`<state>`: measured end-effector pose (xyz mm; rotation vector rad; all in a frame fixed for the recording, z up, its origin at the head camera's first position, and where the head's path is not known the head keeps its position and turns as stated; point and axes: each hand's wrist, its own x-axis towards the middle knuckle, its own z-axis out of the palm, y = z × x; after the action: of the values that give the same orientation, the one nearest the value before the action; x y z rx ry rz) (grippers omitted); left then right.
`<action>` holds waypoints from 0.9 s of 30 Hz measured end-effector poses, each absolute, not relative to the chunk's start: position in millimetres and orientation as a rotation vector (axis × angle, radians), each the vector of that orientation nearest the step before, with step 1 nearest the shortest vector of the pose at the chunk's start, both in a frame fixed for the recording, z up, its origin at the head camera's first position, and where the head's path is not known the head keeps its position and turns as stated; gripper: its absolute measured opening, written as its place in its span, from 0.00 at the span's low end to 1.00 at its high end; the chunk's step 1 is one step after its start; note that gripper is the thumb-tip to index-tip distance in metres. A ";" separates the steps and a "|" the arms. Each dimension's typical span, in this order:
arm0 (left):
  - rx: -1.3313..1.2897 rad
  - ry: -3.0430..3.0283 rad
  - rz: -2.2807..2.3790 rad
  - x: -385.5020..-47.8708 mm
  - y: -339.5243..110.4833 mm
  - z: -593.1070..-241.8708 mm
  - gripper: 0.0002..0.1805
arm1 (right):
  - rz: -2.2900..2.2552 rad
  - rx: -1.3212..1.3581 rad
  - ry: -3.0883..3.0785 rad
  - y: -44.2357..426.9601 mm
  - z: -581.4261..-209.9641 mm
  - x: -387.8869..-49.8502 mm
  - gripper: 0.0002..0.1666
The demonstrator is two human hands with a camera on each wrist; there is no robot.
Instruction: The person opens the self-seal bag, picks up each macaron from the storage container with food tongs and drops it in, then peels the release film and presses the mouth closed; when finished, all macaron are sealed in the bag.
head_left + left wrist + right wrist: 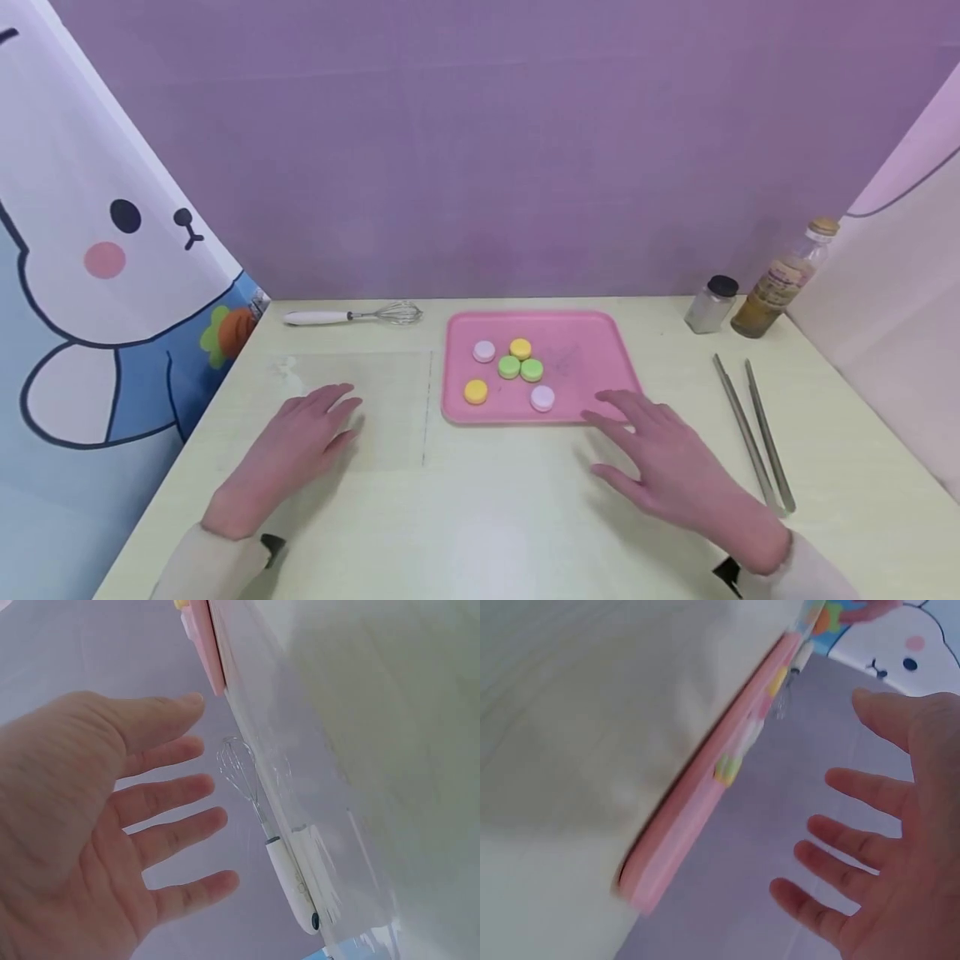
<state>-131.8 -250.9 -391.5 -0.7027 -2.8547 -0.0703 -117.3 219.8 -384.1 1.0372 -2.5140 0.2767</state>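
Pink for the tray (592,358) — lilac, yellow and green for the macarons (509,367). Purple for the backdrop (480,167), white for the whisk handle (318,318), black for the jar lid (723,287), grey for the tongs (770,437) — white-and-blue rabbit print for the banner (142,317).

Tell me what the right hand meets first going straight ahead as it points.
Probably the pink tray: in the head view, the right hand overlaps its near right corner. Height is unclear, so the hand may pass above.

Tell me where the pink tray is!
In the head view, the pink tray sits toward the back of the table, right of the whisk, with the right hand by its near right corner.
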 end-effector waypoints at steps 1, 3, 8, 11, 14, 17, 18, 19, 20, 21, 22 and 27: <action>-0.712 -2.853 -0.077 -134.1 -250.3 -391.7 0.24 | 0.287 1.053 -2.511 214.2 -385.3 -119.3 0.34; -0.734 -2.851 -0.091 -138.7 -249.4 -392.8 0.23 | 0.307 1.087 -2.514 202.1 -387.3 -123.1 0.33; -0.758 -2.850 -0.071 -148.3 -246.8 -395.5 0.23 | 0.334 1.185 -2.489 171.0 -389.3 -133.9 0.31; -0.766 -2.839 -0.059 -153.6 -246.3 -397.0 0.23 | 0.316 1.220 -2.477 153.6 -390.8 -138.9 0.29; -0.770 -2.843 -0.092 -157.4 -246.2 -398.6 0.23 | 0.305 1.247 -2.477 137.8 -393.0 -143.0 0.30; -0.777 -2.862 -0.133 -160.0 -246.5 -400.9 0.21 | 0.328 1.267 -2.482 123.8 -395.2 -146.9 0.30; -0.776 -2.870 -0.146 -160.7 -246.7 -401.6 0.21 | 0.335 1.269 -2.487 119.7 -395.6 -147.9 0.30; -0.776 -2.877 -0.157 -161.8 -247.1 -402.5 0.21 | 0.346 1.268 -2.496 115.8 -396.0 -149.0 0.29; -0.775 -2.885 -0.172 -162.9 -247.5 -403.4 0.20 | 0.356 1.266 -2.506 111.9 -396.2 -150.3 0.29; -0.774 -2.889 -0.189 -164.3 -248.0 -404.5 0.20 | 0.362 1.265 -2.521 108.0 -396.5 -151.7 0.28; -0.774 -2.892 -0.212 -165.7 -248.6 -405.6 0.19 | 0.366 1.261 -2.538 104.3 -396.8 -152.9 0.28; -0.798 -2.909 -0.360 -171.0 -251.3 -408.8 0.20 | 0.359 1.274 -2.603 86.1 -400.2 -161.2 0.27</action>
<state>-171.0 -251.3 -408.8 -0.7975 -2.9085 -0.3597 -161.2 86.1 -400.2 1.2744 -2.6033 0.3588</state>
